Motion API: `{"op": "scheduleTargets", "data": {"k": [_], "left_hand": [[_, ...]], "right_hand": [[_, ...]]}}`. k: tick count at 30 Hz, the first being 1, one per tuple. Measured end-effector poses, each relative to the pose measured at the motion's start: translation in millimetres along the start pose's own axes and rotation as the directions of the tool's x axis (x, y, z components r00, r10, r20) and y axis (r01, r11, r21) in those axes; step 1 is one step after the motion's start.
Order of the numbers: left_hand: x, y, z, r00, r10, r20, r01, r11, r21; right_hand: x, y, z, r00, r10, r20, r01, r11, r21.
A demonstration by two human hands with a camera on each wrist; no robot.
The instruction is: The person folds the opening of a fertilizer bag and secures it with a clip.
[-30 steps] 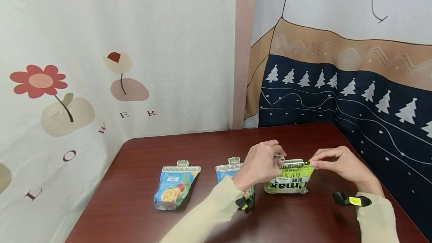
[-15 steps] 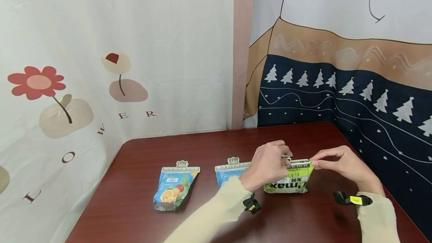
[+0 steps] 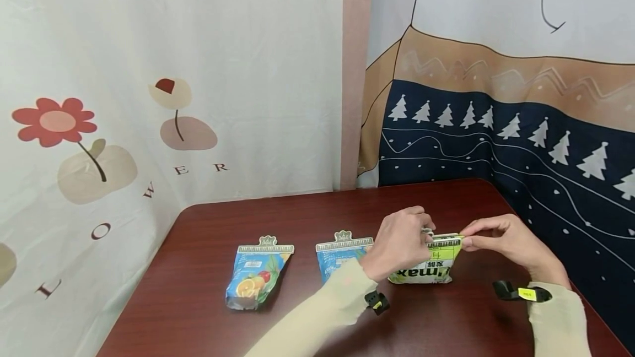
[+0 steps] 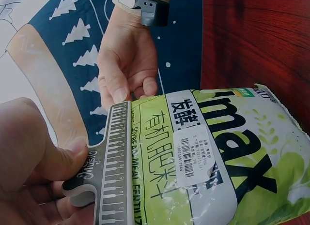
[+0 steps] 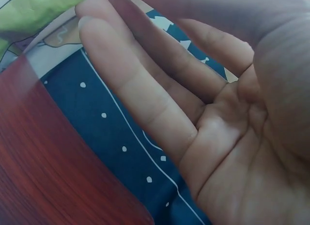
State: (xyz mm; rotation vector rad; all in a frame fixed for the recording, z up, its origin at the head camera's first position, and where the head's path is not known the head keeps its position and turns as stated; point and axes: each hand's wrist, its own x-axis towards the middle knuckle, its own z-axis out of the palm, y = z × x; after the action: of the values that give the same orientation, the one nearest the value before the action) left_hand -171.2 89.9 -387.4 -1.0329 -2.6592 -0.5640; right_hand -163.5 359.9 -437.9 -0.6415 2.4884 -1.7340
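Observation:
A green fertilizer bag (image 3: 426, 273) stands on the table with its lettering upside down in the head view. Along its top edge lies a wide clip (image 4: 114, 172) printed with ruler-like black-and-white marks. My left hand (image 3: 401, 240) pinches the clip's handle, thumb on the near face and fingers behind. At the bag's top right corner, thumb and index finger of my right hand (image 3: 506, 241) pinch the edge. The right wrist view shows that hand's other fingers (image 5: 140, 104) extended, a green strip of the bag (image 5: 29, 14) at upper left.
Left of the green bag lies a blue bag (image 3: 337, 258) with a matching clip, partly hidden by my left arm. Farther left is another clipped blue bag (image 3: 255, 280). Patterned cloth (image 3: 278, 70) hangs behind the dark red table (image 3: 198, 269).
My left hand has slid to the right with the clip along the bag's top edge. My right hand has shifted slightly right, still at the corner.

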Motion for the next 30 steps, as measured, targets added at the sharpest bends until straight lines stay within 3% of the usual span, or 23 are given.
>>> {"op": "scheduleTargets", "data": {"k": [9,18,23,30], "left_hand": [[2.2,2.8,4.2,1.0,0.008,0.01,-0.008,1.0,-0.001],[-0.9,0.8,2.9,0.999,0.003,0.037,-0.002,1.0,-0.022],[-2.9,-5.3,-0.2,0.997,0.015,0.073,-0.006,0.994,-0.112],[-8.2,-19.9,-0.8,0.995,0.017,0.101,0.015,0.954,-0.301]], "right_hand": [[-2.0,1,0,0.997,-0.048,0.055,0.044,0.996,0.078],[2.0,-2,3,0.992,-0.041,0.118,0.037,0.998,0.042],[2.5,-1,3,0.992,-0.042,0.115,0.04,0.999,0.024],[3.2,-1,4,0.995,-0.027,0.1,0.027,1.0,0.004]]}}
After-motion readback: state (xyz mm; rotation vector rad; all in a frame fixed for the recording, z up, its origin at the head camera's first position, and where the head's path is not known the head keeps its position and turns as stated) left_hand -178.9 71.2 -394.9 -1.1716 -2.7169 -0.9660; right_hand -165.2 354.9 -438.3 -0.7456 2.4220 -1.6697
